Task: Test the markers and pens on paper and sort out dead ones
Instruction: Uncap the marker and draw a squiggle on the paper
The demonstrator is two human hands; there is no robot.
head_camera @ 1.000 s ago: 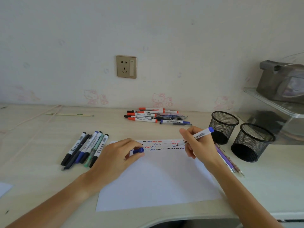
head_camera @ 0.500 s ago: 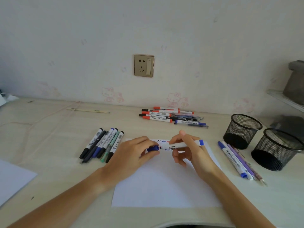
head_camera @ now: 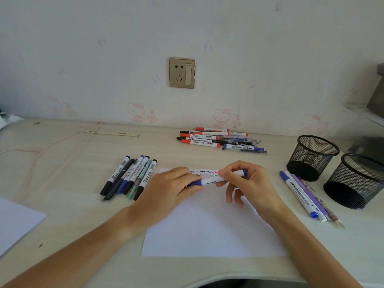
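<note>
Blue cap (head_camera: 194, 182) pinched in left hand (head_camera: 169, 189), white marker (head_camera: 221, 178) gripped by right hand (head_camera: 247, 181) over the paper (head_camera: 207, 229): push straight till it clicks, no twisting.

Two mesh cups (head_camera: 312, 157), two paper sheets (head_camera: 209, 229), one wall socket (head_camera: 182, 72), two hands (head_camera: 166, 190)

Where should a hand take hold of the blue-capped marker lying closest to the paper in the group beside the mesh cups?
Grip the blue-capped marker on its white barrel near the middle, coming from above with fingers across its width. It lies flat, running from far-left to near-right. Its left side faces bare desk, but purple pens lie against its right side, so a side approach from the right is crowded.
</note>
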